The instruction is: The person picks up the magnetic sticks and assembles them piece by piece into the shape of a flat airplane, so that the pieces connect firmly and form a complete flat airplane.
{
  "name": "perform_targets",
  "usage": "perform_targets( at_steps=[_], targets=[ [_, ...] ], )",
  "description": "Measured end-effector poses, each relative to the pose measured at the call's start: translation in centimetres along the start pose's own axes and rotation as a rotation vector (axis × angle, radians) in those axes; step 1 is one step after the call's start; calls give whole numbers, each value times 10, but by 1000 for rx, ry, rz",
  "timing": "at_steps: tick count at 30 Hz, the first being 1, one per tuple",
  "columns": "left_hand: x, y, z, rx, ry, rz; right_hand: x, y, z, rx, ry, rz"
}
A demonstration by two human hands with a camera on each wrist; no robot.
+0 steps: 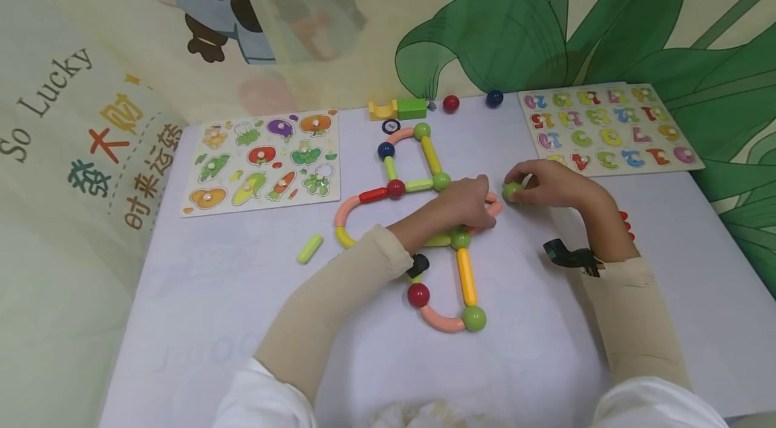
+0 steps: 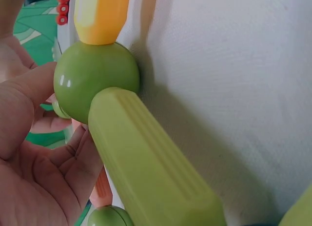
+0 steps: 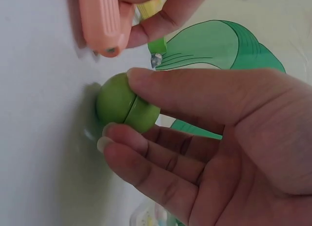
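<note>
My right hand [image 1: 545, 184] pinches a green ball [image 3: 117, 101] between thumb and fingers, just above the table to the right of a figure made of colored sticks and balls. My left hand [image 1: 467, 202] reaches over the figure and holds two curved pink sticks [image 3: 100, 21] at its right side. Their free ends point toward the green ball, with a gap between. In the left wrist view, a joined green ball [image 2: 92, 79] carries a yellow-orange stick [image 2: 102, 16] and a light-green stick [image 2: 151, 162]. The left hand partly hides the sticks' other ends.
A vegetable puzzle board [image 1: 233, 165] lies at back left, a number puzzle board [image 1: 597, 138] at back right. Between them are green and yellow blocks [image 1: 397, 109], a red ball [image 1: 450, 103] and a dark blue ball [image 1: 494, 98]. One loose light-green stick [image 1: 310, 249] lies left of the figure.
</note>
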State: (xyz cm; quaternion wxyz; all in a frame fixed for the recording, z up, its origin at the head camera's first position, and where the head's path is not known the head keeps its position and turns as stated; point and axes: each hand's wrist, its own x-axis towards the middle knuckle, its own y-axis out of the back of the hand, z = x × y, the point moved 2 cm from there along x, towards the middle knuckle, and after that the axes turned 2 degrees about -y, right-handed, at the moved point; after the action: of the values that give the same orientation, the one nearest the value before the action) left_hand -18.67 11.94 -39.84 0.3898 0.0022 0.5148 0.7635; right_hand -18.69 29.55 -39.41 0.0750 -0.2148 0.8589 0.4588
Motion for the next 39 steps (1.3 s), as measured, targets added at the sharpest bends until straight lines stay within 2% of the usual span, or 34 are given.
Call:
perform_targets(
  at_steps=[8, 16, 25, 30, 39],
  targets=[
    [-2, 2, 2, -36, 3, 12, -5, -9, 0, 93, 48, -20],
    [-1, 2, 1, -38, 62, -46, -8, -10, -2, 113, 82, -18],
    [-1, 9, 0, -101, 41, -6, -8, -11, 3, 140, 94, -1],
    [-4, 9, 0, -110, 20, 9, -8, -10, 1, 151, 93, 41],
    [-3, 7, -1, -121, 1, -2, -11, -7, -2, 162, 118, 62]
  ],
)
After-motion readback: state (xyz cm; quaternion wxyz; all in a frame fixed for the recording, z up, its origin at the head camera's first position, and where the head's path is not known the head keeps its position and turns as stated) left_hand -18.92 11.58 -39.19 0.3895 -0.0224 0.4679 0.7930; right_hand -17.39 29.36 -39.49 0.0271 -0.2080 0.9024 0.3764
